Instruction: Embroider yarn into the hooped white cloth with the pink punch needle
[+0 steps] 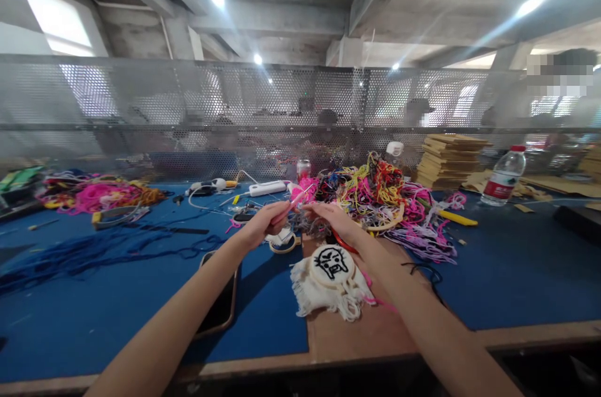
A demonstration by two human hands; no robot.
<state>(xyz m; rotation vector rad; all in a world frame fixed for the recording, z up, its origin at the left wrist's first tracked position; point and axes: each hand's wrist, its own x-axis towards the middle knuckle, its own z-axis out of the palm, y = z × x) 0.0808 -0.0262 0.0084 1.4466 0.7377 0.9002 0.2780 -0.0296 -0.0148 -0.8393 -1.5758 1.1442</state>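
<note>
My left hand (268, 221) is closed around a slim pinkish punch needle (299, 196), whose thin tip points up and to the right. Close to it on the right, my right hand (328, 214) has its fingers bent together towards the tool; whatever they pinch is hidden. Below my hands lies a small embroidery hoop (331, 284) holding white fringed cloth with a black stitched face (332, 261). Pink yarn trails from its right side. Another small hoop (282, 248) with white cloth rests beneath my left hand.
A tangled heap of coloured yarn (375, 190) rises behind my right hand. A phone (220, 297) lies under my left forearm. Blue yarn (94, 262) and a pink yarn pile (101, 193) spread at left. Cardboard pieces (448, 162), a yellow-handled tool (457, 218) and a water bottle (504, 178) are at right.
</note>
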